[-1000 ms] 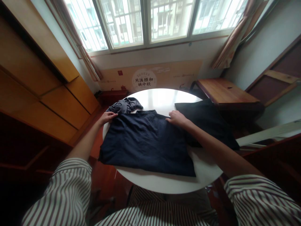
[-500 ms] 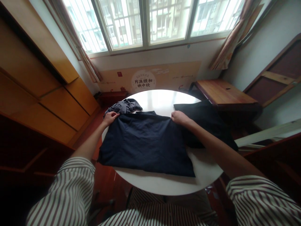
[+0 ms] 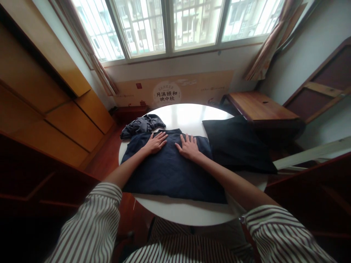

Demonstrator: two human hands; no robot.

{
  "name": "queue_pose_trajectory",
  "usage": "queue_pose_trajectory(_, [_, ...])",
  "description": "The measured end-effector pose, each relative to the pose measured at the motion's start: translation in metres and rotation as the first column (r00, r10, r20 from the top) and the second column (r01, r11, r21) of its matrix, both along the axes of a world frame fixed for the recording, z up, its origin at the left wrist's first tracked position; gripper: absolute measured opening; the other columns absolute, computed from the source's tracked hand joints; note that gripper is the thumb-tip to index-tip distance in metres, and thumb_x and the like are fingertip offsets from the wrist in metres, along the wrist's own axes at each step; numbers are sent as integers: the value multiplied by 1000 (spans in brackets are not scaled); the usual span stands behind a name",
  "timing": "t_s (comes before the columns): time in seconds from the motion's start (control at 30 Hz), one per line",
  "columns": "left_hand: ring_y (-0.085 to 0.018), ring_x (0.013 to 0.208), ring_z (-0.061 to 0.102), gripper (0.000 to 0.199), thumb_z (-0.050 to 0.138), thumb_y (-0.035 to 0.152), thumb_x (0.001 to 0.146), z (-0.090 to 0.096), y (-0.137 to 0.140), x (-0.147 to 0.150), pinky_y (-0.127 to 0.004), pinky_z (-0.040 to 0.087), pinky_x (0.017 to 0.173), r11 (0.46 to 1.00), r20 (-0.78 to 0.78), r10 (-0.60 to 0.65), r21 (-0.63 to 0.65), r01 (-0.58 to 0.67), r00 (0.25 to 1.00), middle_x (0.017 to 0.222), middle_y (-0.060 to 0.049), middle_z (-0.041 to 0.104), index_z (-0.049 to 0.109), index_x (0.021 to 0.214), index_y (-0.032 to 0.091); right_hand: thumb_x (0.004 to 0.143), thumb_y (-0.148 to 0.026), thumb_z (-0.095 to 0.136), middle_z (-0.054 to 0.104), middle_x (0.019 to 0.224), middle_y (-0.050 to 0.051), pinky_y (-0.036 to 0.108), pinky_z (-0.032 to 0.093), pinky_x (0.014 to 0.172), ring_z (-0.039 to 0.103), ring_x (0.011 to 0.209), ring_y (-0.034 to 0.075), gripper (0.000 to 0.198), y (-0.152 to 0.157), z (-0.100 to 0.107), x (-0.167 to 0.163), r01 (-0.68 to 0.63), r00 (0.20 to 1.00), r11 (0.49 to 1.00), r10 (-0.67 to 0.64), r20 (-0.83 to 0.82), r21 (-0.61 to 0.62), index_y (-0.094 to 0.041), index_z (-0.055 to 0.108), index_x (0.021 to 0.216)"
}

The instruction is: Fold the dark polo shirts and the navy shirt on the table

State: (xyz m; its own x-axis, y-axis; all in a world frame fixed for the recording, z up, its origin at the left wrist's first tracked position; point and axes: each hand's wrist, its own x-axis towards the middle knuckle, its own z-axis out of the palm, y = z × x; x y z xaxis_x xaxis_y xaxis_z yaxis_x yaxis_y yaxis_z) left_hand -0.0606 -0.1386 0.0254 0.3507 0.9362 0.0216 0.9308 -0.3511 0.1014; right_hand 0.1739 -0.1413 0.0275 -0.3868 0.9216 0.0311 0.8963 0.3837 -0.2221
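A dark navy garment (image 3: 170,175), looking like a shirt with its collar (image 3: 172,130) at the far edge, lies spread on the round white table (image 3: 181,215). My left hand (image 3: 156,142) rests flat on its upper left part, fingers spread. On the upper right part, my right hand (image 3: 188,147) also lies flat with fingers apart. Neither hand grips the cloth. A crumpled grey garment (image 3: 144,124) sits behind the left side of the navy one. To the right, a black folded cloth (image 3: 237,146) lies beside it and hangs past the table's edge.
A wooden side table (image 3: 263,106) stands behind on the right. Wooden cabinets (image 3: 63,109) line the left side. Beyond the table are a printed wall banner (image 3: 203,86) and a barred window (image 3: 194,22). A pale wooden rail (image 3: 312,153) runs at right.
Both hands have let go of the navy garment's upper corners and moved inward to lie flat on it. Its left side now lies slightly further in.
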Motion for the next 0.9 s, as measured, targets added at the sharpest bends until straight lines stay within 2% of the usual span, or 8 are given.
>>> queue_pose_trajectory(0.17, [-24, 150, 20, 55, 23, 48, 103, 2, 24, -17, -57, 3, 120, 998, -20, 61, -4, -61, 998, 161, -2, 27, 29, 155, 31, 95, -70, 22, 21, 161, 19, 57, 12, 117, 16, 148, 40, 84, 12, 5, 8, 65, 998, 997, -64, 11, -37, -14, 23, 158])
queue_pose_trajectory(0.3, [-25, 151, 18, 55, 23, 44, 103, 5, 13, -14, -56, 7, 121, 989, 13, 123, 83, -124, 992, 161, -3, 28, 30, 155, 30, 97, -67, 23, 14, 163, 21, 62, 6, 116, 10, 149, 40, 83, -4, 11, 3, 57, 998, 998, -57, 40, -4, -9, 22, 157])
queue_pose_trajectory(0.4, [-25, 151, 16, 55, 20, 42, 103, 7, -15, -20, -55, 10, 120, 973, 58, 144, 173, -152, 988, 161, -4, 27, 30, 156, 27, 97, -66, 25, 12, 164, 13, 65, 1, 116, 4, 150, 39, 79, -35, 11, 0, -157, 988, 985, 156, 20, 74, -15, 25, 157])
queue_pose_trajectory(0.47, [-25, 151, 19, 55, 22, 44, 103, 7, -36, -32, -57, 10, 120, 976, 58, 153, 148, -160, 987, 160, -4, 30, 32, 155, 29, 96, -69, 25, 16, 164, 9, 69, 4, 114, 4, 150, 41, 77, -62, 8, 0, -311, 950, 949, 312, -19, 55, -24, 26, 157])
queue_pose_trajectory(0.63, [-29, 148, 24, 51, 30, 43, 101, 1, -71, -77, -62, 10, 118, 955, 44, 291, 36, -293, 956, 158, -4, 36, 40, 150, 32, 93, -73, 30, 15, 164, 14, 66, 8, 115, 6, 149, 43, 82, -122, 0, 17, -480, 872, 876, 481, -91, 35, -23, 25, 158])
queue_pose_trajectory(0.73, [-31, 147, 27, 51, 36, 40, 98, 3, -81, -96, -58, 21, 117, 907, 93, 392, 127, -402, 915, 156, -8, 39, 47, 146, 26, 93, -72, 33, 14, 164, 13, 64, 7, 116, 6, 150, 41, 81, -145, 2, 35, -560, 823, 828, 559, -103, 19, -25, 25, 158])
queue_pose_trajectory(0.8, [-33, 139, 38, 51, 41, 40, 96, 8, -86, -104, -50, 33, 112, 836, 170, 478, 212, -506, 862, 150, -15, 46, 51, 141, 19, 93, -71, 34, 14, 164, 13, 63, 6, 117, 5, 150, 39, 79, -155, 5, 45, -602, 794, 798, 599, -104, -5, -25, 25, 157])
queue_pose_trajectory(0.9, [-31, 113, 62, 50, 46, 43, 93, 18, -97, -114, -40, 48, 93, 716, 327, 616, 147, -683, 717, 120, -21, 67, 56, 130, 12, 95, -68, 36, 15, 164, 13, 63, 8, 117, 6, 150, 38, 77, -161, 11, 52, -641, 765, 767, 634, -114, -40, -24, 26, 157])
